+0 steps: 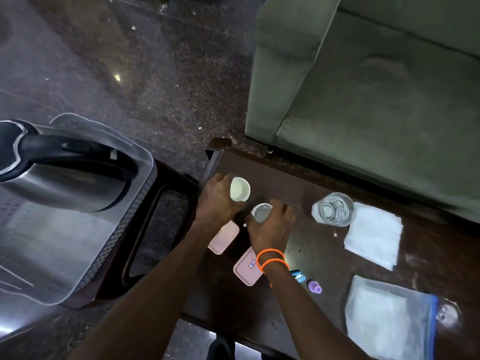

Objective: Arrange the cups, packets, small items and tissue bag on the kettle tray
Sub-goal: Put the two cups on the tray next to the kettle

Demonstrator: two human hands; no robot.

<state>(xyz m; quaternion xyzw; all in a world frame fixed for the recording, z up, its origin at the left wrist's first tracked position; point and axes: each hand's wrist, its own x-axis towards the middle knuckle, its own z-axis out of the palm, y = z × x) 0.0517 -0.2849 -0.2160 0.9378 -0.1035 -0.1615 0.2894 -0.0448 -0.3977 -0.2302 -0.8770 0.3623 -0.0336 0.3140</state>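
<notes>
Pink packet (222, 237) half under left hand (217, 201)

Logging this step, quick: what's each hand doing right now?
Left hand: closed on a white cup.
Right hand: closed on a second white cup.

Dim, soft-focus view; glare on floor (117, 77).

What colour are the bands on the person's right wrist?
Bright orange: two thin bands on the right wrist, shown clearly in the head view.
</notes>
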